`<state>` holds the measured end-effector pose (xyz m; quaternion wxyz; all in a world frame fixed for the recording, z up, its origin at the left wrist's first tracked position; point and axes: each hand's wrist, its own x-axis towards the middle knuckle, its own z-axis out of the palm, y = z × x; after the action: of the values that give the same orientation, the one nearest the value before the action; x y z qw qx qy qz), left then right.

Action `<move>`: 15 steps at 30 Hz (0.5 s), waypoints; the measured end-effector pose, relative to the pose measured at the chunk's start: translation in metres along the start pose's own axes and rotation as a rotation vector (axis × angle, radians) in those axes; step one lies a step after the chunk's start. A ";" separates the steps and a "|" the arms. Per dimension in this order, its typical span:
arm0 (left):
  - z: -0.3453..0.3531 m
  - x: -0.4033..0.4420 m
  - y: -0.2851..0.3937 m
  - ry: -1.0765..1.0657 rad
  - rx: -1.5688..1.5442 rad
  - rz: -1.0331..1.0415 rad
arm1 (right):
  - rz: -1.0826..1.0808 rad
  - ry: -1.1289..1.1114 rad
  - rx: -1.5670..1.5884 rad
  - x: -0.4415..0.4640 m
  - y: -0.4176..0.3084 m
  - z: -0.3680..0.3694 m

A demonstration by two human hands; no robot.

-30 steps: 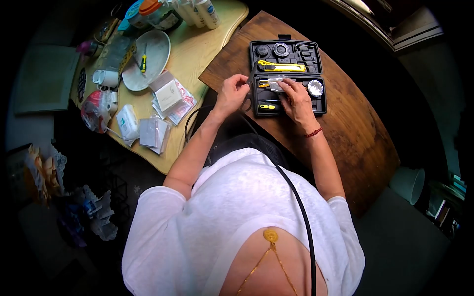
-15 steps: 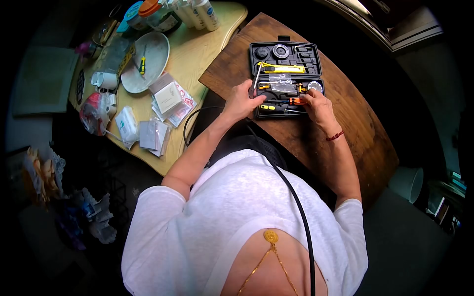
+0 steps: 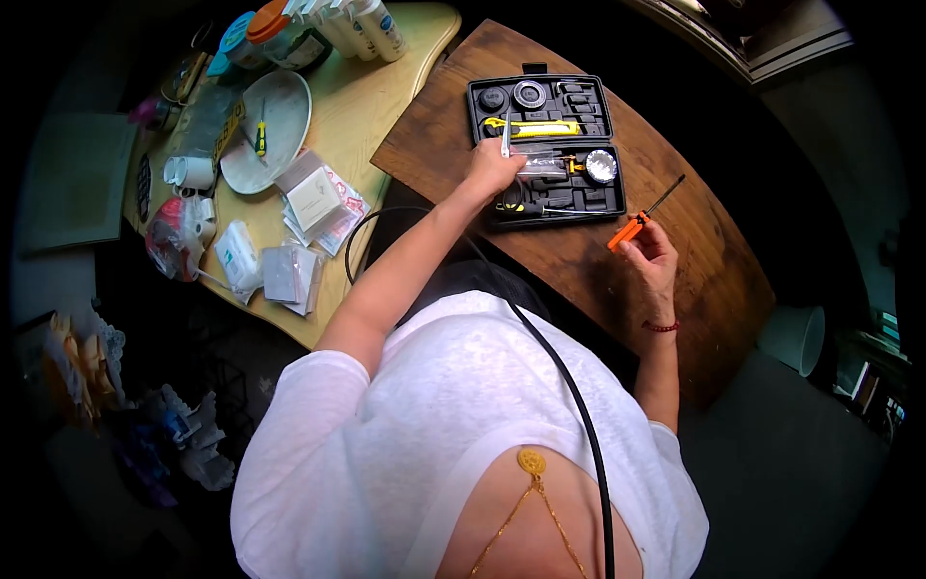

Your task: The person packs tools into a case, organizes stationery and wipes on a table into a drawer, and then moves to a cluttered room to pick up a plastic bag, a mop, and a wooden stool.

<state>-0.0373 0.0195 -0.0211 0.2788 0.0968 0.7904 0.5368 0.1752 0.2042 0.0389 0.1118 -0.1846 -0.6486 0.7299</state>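
Note:
In my right hand (image 3: 654,261) is a screwdriver (image 3: 629,232) with an orange and black handle, its dark shaft pointing up and away to the right. The fingers close round the handle, to the right of the black tool case (image 3: 590,218). My left hand (image 3: 492,171) is over the case's left side, pinching a slim silvery tool (image 3: 506,135) whose lower part is hidden. Beyond that hand, a yellow utility knife (image 3: 545,127) lies in the open lid. Beside its fingers are a clear plastic packet (image 3: 543,165) and a round silvery piece (image 3: 600,166).
The case rests on a dark wooden table (image 3: 694,309). At left, a pale table (image 3: 376,106) bears a plate (image 3: 289,96) with a yellow-black screwdriver (image 3: 260,140), plus jars, bottles, cups and packets. A black cable (image 3: 569,372) runs down over my shirt.
My right hand has lifted the orange screwdriver out of the case and carried it right and nearer to me. My left hand has shifted slightly, still over the case.

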 end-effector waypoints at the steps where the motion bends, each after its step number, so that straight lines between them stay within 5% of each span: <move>1: -0.002 -0.003 0.005 -0.015 -0.143 -0.028 | 0.072 0.023 0.085 -0.005 0.004 0.011; 6: -0.027 -0.016 0.014 0.019 -0.430 -0.018 | 0.303 -0.030 0.379 -0.014 0.026 0.062; 15: -0.081 -0.035 0.005 0.121 -0.441 0.020 | 0.519 0.036 0.514 0.024 0.030 0.139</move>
<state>-0.0531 -0.0581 0.0172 0.2398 0.0089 0.6683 0.7041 0.0984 0.0843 0.0191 -0.0231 -0.3218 -0.3735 0.8697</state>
